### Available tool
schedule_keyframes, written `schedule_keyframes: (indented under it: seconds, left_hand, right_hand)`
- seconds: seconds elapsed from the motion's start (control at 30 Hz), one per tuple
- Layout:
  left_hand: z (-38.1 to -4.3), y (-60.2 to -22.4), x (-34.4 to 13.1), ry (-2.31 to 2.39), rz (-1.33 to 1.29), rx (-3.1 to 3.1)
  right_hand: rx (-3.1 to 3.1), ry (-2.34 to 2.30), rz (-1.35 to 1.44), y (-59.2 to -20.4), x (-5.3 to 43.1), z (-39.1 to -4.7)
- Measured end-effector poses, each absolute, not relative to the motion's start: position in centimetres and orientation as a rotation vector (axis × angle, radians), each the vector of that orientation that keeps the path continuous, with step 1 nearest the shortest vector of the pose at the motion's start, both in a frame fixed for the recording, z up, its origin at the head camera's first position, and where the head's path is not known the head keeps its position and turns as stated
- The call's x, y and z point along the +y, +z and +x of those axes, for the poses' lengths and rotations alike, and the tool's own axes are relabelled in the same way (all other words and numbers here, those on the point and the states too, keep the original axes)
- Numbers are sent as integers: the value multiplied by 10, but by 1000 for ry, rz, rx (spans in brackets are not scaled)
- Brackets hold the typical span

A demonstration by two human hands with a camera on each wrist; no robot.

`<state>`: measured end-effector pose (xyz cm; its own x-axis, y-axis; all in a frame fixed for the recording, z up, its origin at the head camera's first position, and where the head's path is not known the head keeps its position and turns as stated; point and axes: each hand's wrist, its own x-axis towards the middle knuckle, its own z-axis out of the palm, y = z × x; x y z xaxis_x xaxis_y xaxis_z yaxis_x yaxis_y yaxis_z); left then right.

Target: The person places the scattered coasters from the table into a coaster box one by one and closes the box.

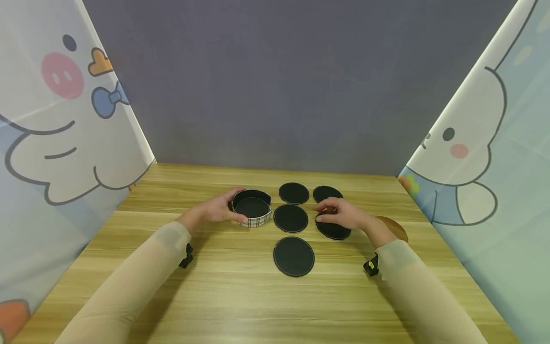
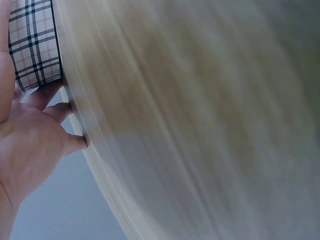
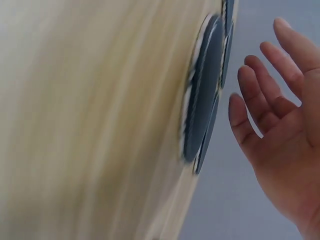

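Note:
At the left of the group stands a round holder (image 1: pixel 256 221) with a black inside and a plaid outer wall, low and cup-like with a gap in its rim at the right. My left hand (image 1: pixel 220 209) grips it from the left, thumb at the near side and fingers round the far side. Its plaid wall (image 2: pixel 35 45) shows in the left wrist view. My right hand (image 1: pixel 343 214) hovers over a round black coaster (image 1: pixel 336 233), fingers loosely bent and holding nothing. In the right wrist view the hand (image 3: pixel 280 115) is apart from the coaster (image 3: pixel 204 95) below.
More black coasters lie flat on the wooden table: a front one (image 1: pixel 294 256), a middle one (image 1: pixel 290 218), a back one (image 1: pixel 294 192) and a back right one (image 1: pixel 326 192). A round brown piece (image 1: pixel 394 229) sits partly behind my right wrist. A grey panel (image 1: pixel 275 86) stands behind.

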<state>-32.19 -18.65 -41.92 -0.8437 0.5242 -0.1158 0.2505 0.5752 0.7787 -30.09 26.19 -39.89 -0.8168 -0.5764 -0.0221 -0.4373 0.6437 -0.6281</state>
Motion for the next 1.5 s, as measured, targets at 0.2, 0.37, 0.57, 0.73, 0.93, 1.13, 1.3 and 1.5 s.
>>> schedule_keyframes:
  seconds: [0.2, 0.37, 0.57, 0.73, 0.93, 1.13, 1.3, 1.5]
  left_hand:
    - [-323, -423, -188, 1158, 638, 2473]
    - [-323, -424, -187, 1172, 636, 2462]
    - [-323, -423, -186, 1169, 626, 2468]
    - [-322, -421, -185, 1162, 624, 2471]
    - [-321, -421, -185, 1164, 617, 2474]
    - [-323, -421, -185, 1180, 610, 2465]
    - [-324, -423, -186, 1151, 618, 2483]
    - [-321, -421, -186, 1161, 617, 2476]
  right_hand:
    - [2689, -813, -847, -406, 286, -300]
    - [2712, -705, -825, -409, 295, -298]
    - [2733, -606, -814, -408, 298, -296]
    - [2744, -584, -815, -409, 302, -293]
    - [2735, -613, -742, -410, 306, -287]
    - [2742, -583, -707, -407, 305, -278]
    - [2753, -557, -701, -406, 303, -273]
    - [2783, -512, -773, -408, 302, -271]
